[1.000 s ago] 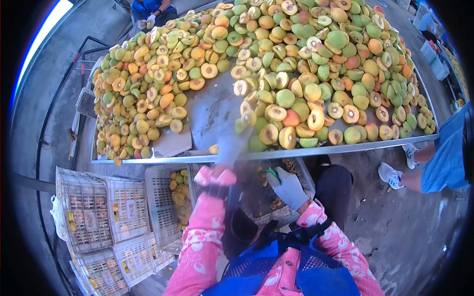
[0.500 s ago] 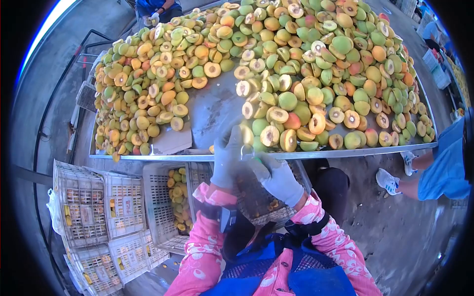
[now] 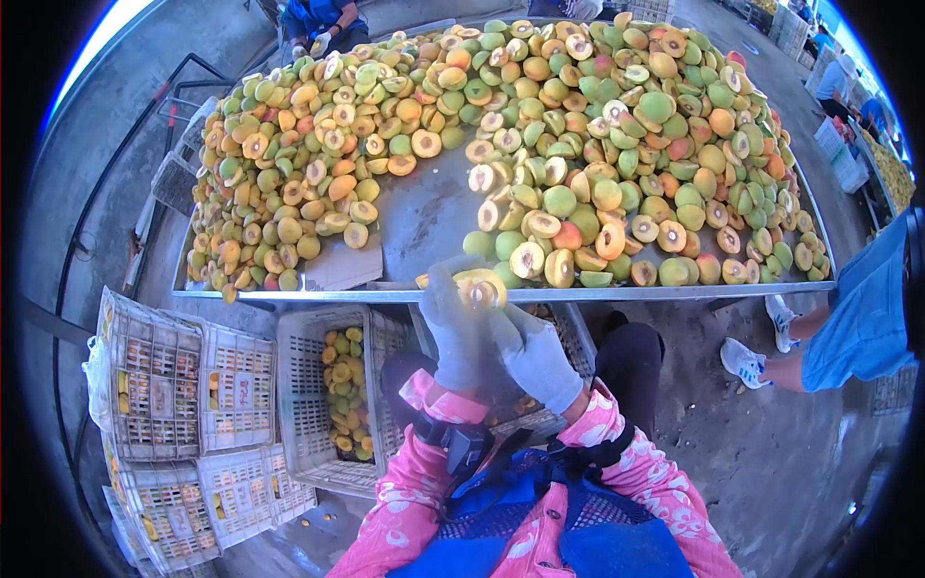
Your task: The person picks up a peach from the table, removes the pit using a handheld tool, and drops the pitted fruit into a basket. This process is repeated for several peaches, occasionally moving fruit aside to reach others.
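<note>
1. A person in pink flowered sleeves and a blue apron is standing at a long metal table (image 3: 617, 291), looking down at their own two grey-gloved hands.
2. The left hand (image 3: 448, 323) is holding a yellow-green fruit half (image 3: 480, 287) up just in front of the table's near edge, with the cut face towards the camera. Its fingers are wrapping closely round the fruit from the left and behind.
3. The right hand (image 3: 535, 354) is coming in from below and to the right, its curled fingers touching the same fruit half. The view does not show whether they are gripping a tool.
4. Judging by this pose, the work in hand looks like cleaning out the centre of the cut face. The next move is calling for a steady left-hand hold while the right hand works at the middle, clear of the left fingertips.
5. A heap of cut green, yellow and orange fruit (image 3: 597, 144) is covering most of the table.
6. A white slatted plastic crate (image 3: 301, 385), partly filled with fruit, is sitting under the table to the left.
7. A co-worker in blue (image 3: 867, 318) is standing at the right.
</note>
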### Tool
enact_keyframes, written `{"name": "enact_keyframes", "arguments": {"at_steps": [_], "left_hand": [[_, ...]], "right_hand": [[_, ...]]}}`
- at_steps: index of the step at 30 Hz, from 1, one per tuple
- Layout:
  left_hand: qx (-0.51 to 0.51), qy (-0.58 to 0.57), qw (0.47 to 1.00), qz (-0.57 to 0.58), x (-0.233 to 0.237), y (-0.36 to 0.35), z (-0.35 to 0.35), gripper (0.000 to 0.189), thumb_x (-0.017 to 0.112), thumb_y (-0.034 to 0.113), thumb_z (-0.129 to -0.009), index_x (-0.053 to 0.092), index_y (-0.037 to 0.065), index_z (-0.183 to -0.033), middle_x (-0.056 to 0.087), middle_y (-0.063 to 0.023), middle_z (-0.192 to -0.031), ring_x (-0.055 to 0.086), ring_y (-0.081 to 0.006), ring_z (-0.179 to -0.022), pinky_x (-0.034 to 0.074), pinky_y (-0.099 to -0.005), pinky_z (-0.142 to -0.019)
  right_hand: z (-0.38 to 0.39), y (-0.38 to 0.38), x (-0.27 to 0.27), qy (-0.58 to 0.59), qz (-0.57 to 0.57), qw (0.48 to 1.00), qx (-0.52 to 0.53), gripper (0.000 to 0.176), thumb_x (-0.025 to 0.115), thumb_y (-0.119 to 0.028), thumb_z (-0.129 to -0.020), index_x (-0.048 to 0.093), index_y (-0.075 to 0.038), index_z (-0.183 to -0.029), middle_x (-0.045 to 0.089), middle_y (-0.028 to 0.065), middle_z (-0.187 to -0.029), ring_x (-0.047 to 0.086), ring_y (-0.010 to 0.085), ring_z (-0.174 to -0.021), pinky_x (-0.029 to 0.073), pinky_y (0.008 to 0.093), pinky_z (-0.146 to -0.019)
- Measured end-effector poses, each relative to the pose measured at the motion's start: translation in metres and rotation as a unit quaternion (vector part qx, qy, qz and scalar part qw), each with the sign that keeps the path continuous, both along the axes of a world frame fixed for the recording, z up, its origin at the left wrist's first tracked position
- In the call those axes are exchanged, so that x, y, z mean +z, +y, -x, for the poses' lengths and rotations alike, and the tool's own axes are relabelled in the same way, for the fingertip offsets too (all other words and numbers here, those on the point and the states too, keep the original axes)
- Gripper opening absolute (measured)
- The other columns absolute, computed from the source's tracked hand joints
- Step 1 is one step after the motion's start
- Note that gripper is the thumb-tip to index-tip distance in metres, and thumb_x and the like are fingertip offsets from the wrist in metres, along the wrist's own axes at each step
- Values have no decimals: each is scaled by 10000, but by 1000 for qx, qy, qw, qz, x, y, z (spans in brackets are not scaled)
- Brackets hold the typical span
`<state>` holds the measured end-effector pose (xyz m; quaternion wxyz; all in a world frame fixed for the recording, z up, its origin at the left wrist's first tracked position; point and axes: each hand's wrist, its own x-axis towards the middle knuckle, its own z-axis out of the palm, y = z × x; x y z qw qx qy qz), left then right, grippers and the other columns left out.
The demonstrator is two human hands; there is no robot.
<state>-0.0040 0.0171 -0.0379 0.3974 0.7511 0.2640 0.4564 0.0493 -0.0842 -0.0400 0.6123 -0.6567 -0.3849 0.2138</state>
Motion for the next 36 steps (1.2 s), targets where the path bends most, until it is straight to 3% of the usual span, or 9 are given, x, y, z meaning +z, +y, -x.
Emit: {"name": "enact_keyframes", "arguments": {"at_steps": [7, 10, 12, 21, 23, 25, 28, 34, 36], "left_hand": [[-7, -61, 998, -33, 9, 2, -1, 376, 546, 365, -923, 532, -8, -963, 639, -141, -900, 598, -234, -755, 476, -346, -687], [-20, -107, 991, 75, 10, 3, -4, 523, 322, 402, -965, 629, -19, -927, 658, -122, -882, 607, -202, -815, 474, -328, -772], [-45, -45, 998, -29, 20, 8, -3, 585, 302, 438, -968, 651, -23, -880, 656, -123, -874, 604, -198, -821, 472, -326, -771], [-255, 74, 964, -3, 28, 40, 2, 366, 521, 327, -919, 538, -39, -916, 657, -166, -825, 624, -259, -707, 516, -344, -668], [-285, 95, 953, 39, 16, 48, 1, 430, 540, 372, -918, 542, -53, -989, 658, -149, -846, 623, -217, -716, 521, -318, -687], [-207, -9, 857, 472, 15, 42, -6, 381, 523, 300, -921, 546, -65, -1028, 648, -122, -851, 617, -184, -716, 518, -300, -702], [-168, -104, 921, 337, 20, 2, -7, 279, 479, 208, -922, 592, -42, -975, 632, -88, -851, 600, -145, -704, 499, -272, -672], [-120, 36, 951, 282, 23, -2, -8, 250, 450, 136, -914, 631, -15, -833, 618, -75, -740, 570, -124, -634, 460, -259, -598], [-111, 47, 966, 227, 22, -3, -6, 268, 445, 145, -922, 627, -16, -808, 614, -74, -718, 568, -126, -623, 462, -262, -595]], "right_hand": [[-4, 2, -3, -192, 16, 981, 26, 150, 507, -77, -865, 537, -71, -1011, 600, 147, -921, 625, 344, -711, 516, 416, -604], [-5, 0, 5, -166, 0, 985, 42, 150, 507, -91, -872, 532, -62, -1017, 600, 154, -889, 625, 348, -718, 505, 408, -598], [-7, -3, 12, 49, 69, 988, 129, 165, 515, -128, -890, 555, -33, -1019, 620, 169, -853, 626, 365, -731, 496, 409, -603], [-17, 5, -25, 114, 46, 982, 147, 327, 500, -281, -966, 632, 15, -921, 637, 134, -713, 590, 249, -625, 470, 365, -598], [-22, 3, -20, 164, 53, 971, 166, 347, 500, -292, -970, 635, 16, -886, 613, 96, -675, 552, 198, -605, 459, 342, -580], [-22, -1, -8, 218, 58, 957, 180, 369, 500, -304, -973, 638, 17, -851, 589, 59, -637, 515, 146, -585, 449, 320, -562], [-21, -3, 4, 282, 72, 943, 160, 433, 475, -351, -983, 621, -12, -757, 507, -5, -577, 480, 104, -541, 407, 270, -511], [-27, -15, 7, 468, 148, 833, 253, 576, 394, -597, -945, 517, -58, -784, 341, -32, -481, 299, 76, -357, 245, 244, -340], [-32, -20, 10, 637, 130, 673, 352, 555, 310, -567, -978, 510, -107, -740, 290, -54, -478, 248, 68, -353, 212, 232, -329]]}}
